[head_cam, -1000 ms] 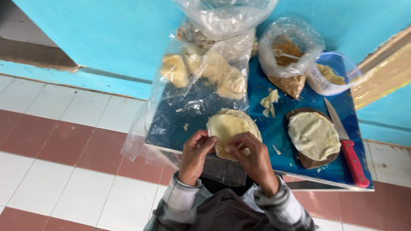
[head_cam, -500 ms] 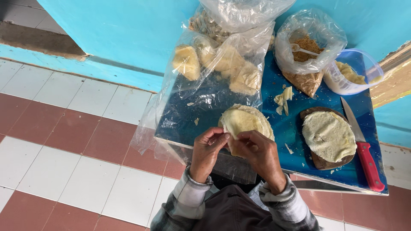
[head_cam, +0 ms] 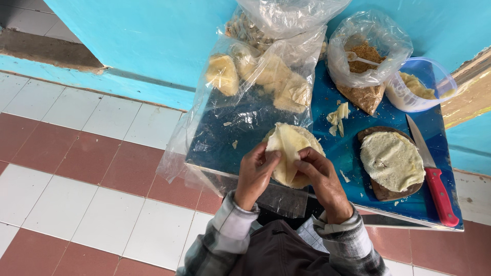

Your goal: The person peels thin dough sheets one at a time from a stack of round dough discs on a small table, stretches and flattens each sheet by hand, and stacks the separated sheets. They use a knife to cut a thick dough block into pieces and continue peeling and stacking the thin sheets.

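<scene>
Basically, both hands pinched on one pale yellow, thin round dough sheet (head_cam: 287,148), half folded and lifted just off the near edge of the blue-topped bench (head_cam: 327,143). Left hand (head_cam: 254,174) on the sheet's left flank, thumb and fingers closed over the edge. Right hand (head_cam: 319,176) on the right flank, fingertips nipping the fold from that side. So neither grip open: both shut on the same sheet, no gap visible.

Key relation: sheet directly ahead of and between the two hands, touching both, about equally near each. Fold line, and so the long axis, running roughly away from the body, near edge toward the chest and far tip pointing up toward the turquoise wall (head_cam: 153,41). Tilted a bit, not flat. Underside hidden by the fingers, so can't tell whether anything sits inside the fold.

Around it:
- crumpled clear plastic bag with pale dough chunks (head_cam: 266,76), just beyond the sheet
- second clear bag of brown crumbly filling with a white spoon (head_cam: 365,61), further right
- clear round plastic tub (head_cam: 419,87) at the far right corner
- dark round wooden board carrying another flat pale disc (head_cam: 391,161), right of the hands, well apart from them
- red-handled kitchen knife (head_cam: 432,171) alongside the board, blade pointing away
- red and white tiled floor (head_cam: 87,168) below
</scene>
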